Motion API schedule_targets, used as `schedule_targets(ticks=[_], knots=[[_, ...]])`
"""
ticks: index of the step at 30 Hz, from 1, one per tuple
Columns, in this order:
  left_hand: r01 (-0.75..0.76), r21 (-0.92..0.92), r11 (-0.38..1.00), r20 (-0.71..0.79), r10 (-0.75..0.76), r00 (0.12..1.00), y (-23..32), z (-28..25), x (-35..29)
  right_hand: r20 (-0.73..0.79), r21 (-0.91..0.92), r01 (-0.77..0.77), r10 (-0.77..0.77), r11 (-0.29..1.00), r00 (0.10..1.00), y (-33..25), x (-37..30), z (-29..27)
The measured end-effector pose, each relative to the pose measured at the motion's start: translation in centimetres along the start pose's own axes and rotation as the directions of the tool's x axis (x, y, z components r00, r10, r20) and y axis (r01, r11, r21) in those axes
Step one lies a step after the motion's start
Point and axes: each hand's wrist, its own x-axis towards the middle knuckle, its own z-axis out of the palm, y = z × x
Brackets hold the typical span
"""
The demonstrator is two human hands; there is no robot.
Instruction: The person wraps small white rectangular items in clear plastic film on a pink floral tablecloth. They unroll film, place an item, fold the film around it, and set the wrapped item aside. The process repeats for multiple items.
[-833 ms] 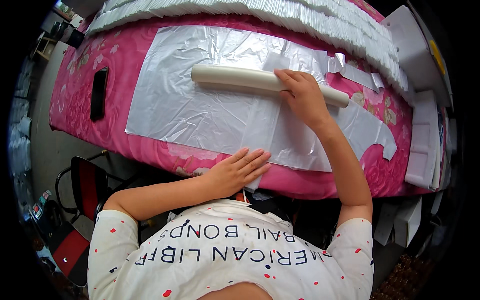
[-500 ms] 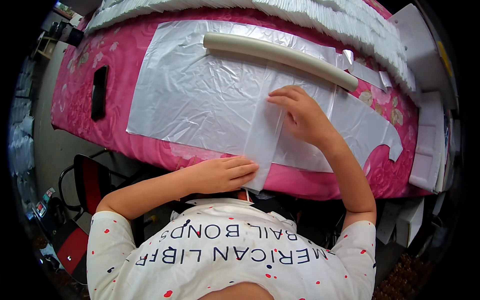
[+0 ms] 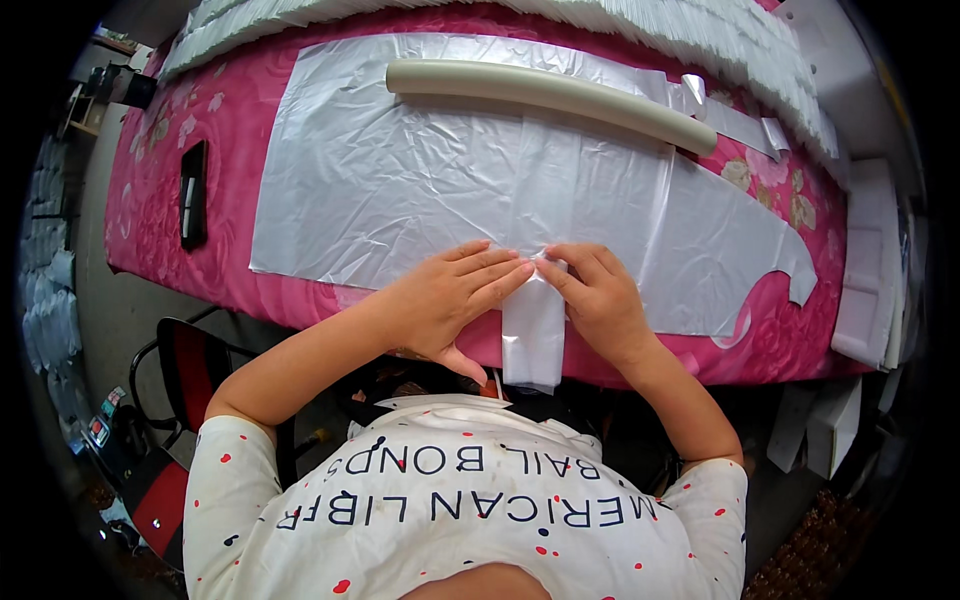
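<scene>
Left hand (image 3: 440, 297) flat, loose. Right hand (image 3: 606, 302) curled; can't tell if pinching. Strip (image 3: 533, 345) under fingertips (image 3: 526, 269), tail between hands.

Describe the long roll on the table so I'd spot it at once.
Find the pink flowered tablecloth, then the big shiny plastic sheet spread over it. Along the sheet's far side, toward the white stacks, lies the long cream roll. It is smooth and rounded like a pipe, unlike the crinkled sheet beneath and the many-layered stacks.
</scene>
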Motion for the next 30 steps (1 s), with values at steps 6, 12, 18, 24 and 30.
schedule_targets(ticks=[6, 12, 18, 24, 30], knots=[[0.24, -0.573, 0.784, -0.098, -0.356, 0.929, -0.5, 0.6, 0.5, 0.056, 0.328, -0.372, 0.375, 0.868, 0.925, 0.5, 1.6, -1.2], [0.282, -0.339, 0.897, -0.415, -0.412, 0.812, -0.8, 1.1, 2.1, 0.4, 0.442, -0.775, 0.674, 0.452, 0.621, 1.5, 4.5, -2.2], [0.261, 0.227, 0.938, -0.292, -0.191, 0.937, 0.8, 3.2, 2.9, 0.573, 0.377, -0.877, 0.668, 0.3, 0.475, 2.8, 5.6, -2.5], [0.261, 0.301, 0.917, -0.276, -0.178, 0.944, 1.4, 3.7, 2.8, 0.577, 0.378, -0.887, 0.682, 0.264, 0.449, 2.7, 5.8, -2.6], [0.416, 0.212, 0.884, -0.163, -0.388, 0.907, 0.5, 4.4, 4.0, 0.561, 0.396, -0.875, 0.682, 0.276, 0.469, 2.8, 5.5, -2.4]])
